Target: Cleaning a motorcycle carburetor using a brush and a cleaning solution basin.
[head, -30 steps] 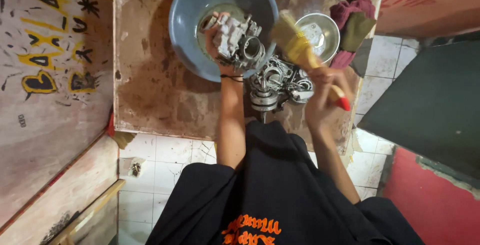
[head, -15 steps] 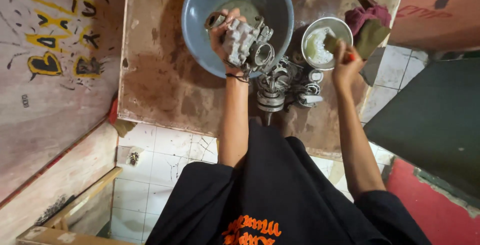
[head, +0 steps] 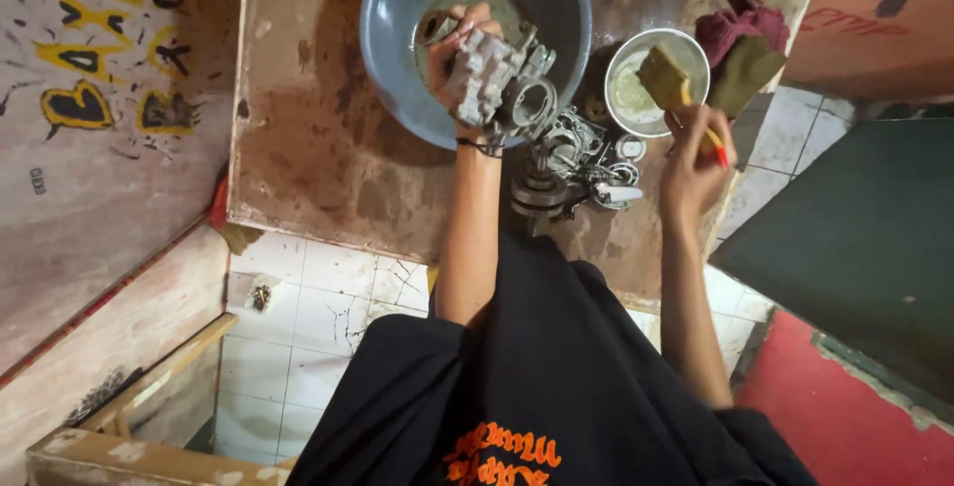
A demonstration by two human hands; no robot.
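My left hand [head: 452, 54] grips a grey metal carburettor body [head: 492, 79] over the rim of a blue plastic basin [head: 397, 9]. My right hand [head: 696, 153] holds a paintbrush [head: 668, 77] by its red-tipped yellow handle, its wide bristles dipped into a small round metal bowl [head: 691, 49] of pale liquid. A second carburettor [head: 571, 168] with shiny parts lies on the worn wooden table [head: 308, 158] between my two forearms.
A dark red rag and an olive cloth [head: 740, 44] lie at the table's right edge beside the metal bowl. White tiled floor [head: 308, 297] shows below the table, a painted board to the left, a dark green panel [head: 855, 238] to the right.
My right hand has moved the brush from over the carburettors on the table to the metal bowl at the right. My left hand keeps the carburettor body over the basin.
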